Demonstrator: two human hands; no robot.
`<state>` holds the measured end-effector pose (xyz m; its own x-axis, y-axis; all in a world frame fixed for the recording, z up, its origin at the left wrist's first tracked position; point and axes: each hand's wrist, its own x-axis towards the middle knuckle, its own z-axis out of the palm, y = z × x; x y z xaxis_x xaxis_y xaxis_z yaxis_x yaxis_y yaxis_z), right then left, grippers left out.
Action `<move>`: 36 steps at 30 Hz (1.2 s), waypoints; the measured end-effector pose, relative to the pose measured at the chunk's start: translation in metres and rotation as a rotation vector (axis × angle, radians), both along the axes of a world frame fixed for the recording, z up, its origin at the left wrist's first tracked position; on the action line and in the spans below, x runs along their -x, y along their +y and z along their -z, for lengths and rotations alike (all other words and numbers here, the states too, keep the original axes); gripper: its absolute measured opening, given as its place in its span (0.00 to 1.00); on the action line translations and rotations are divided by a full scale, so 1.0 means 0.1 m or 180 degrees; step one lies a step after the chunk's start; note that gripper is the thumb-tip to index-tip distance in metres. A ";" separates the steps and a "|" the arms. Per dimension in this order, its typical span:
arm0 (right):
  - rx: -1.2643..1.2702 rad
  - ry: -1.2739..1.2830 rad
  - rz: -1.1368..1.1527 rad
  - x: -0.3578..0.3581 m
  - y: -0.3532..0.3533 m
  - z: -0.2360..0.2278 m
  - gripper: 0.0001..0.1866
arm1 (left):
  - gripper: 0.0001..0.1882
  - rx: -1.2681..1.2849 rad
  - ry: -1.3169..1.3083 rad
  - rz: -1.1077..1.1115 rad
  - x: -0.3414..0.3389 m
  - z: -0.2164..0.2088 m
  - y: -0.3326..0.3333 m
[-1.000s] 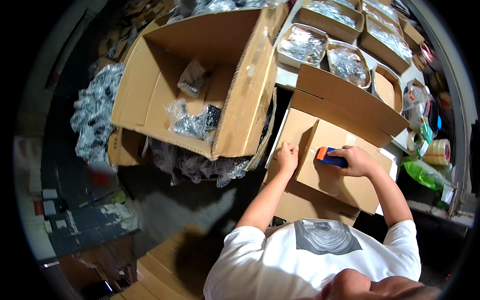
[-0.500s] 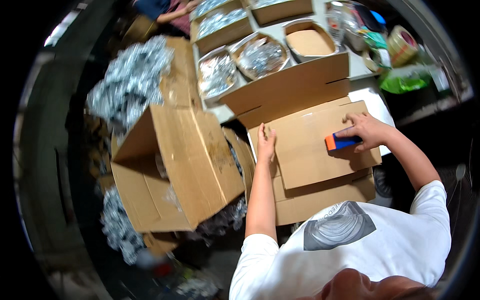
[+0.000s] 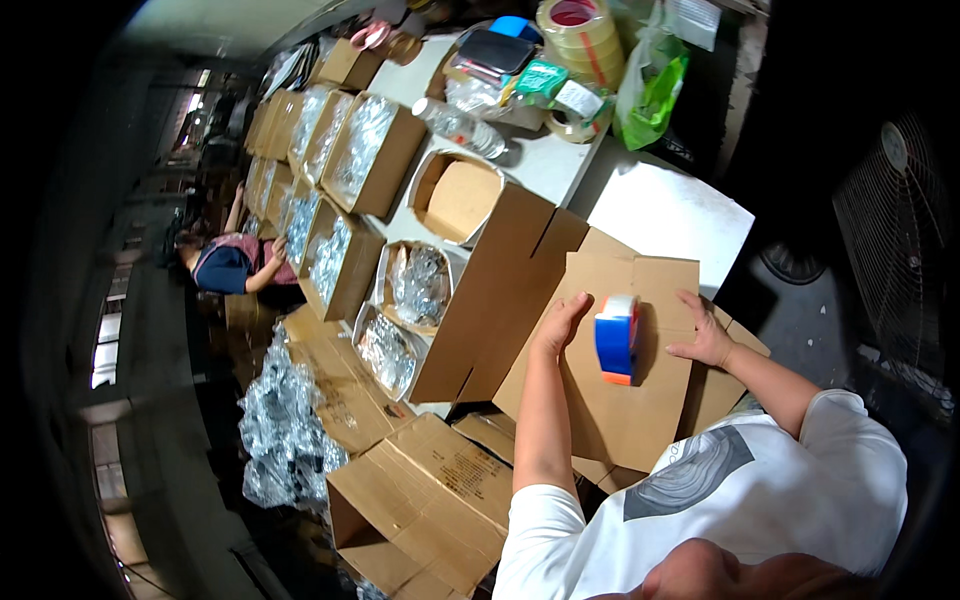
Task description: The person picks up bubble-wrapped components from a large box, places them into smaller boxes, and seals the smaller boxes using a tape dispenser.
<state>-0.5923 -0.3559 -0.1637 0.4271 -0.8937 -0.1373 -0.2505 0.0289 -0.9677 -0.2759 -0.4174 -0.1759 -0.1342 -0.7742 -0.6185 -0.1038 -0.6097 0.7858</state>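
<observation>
A blue and orange tape dispenser [image 3: 613, 350] with a roll of tape rests on a flat brown cardboard panel [image 3: 645, 425]. Neither hand touches the dispenser. At the panel's left edge is my left hand [image 3: 564, 322], open, fingers stretched forward along the cardboard. On the other side, my right hand [image 3: 708, 338] is open at the right edge, thumb spread from its fingers. Beneath the panel lies an opened cardboard box, whose tall upright flap [image 3: 495, 290] stands to the left. My palms' undersides are hidden.
Left of the flap, a white table [image 3: 560, 150] holds several boxes of clear-wrapped goods [image 3: 360, 150], a water bottle [image 3: 460, 130] and tape rolls [image 3: 580, 40]. An open carton [image 3: 430, 500] stands low left. A fan [image 3: 895, 215] is at the right. Another person [image 3: 240, 262] works far left.
My right hand has let go of the tape dispenser and moved to the panel's right edge. The dispenser now stands on the panel. The view has swung toward the right.
</observation>
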 end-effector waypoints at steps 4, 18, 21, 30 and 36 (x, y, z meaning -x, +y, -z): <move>-0.0462 -0.0294 0.0024 0.07 -0.04 0.06 0.48 | 0.17 -0.1082 -0.0609 0.0332 0.19 -0.34 -0.28; -0.1588 0.1086 -0.1132 0.21 -0.46 0.09 0.39 | 0.28 -0.0791 -0.0911 0.0975 0.06 -0.09 -0.31; 0.0677 0.2086 0.1448 -0.03 -0.45 0.67 0.35 | 0.31 -0.0631 -0.0909 0.0904 -0.33 0.20 -0.17; -0.0362 -0.0142 0.0050 0.17 0.01 0.00 0.15 | 0.11 0.2045 -0.2177 0.1139 0.33 -0.41 0.06; 0.1054 -0.0238 -0.0542 -0.10 -0.62 -0.66 0.17 | 0.07 0.2650 -0.2363 0.1667 0.76 -0.61 0.51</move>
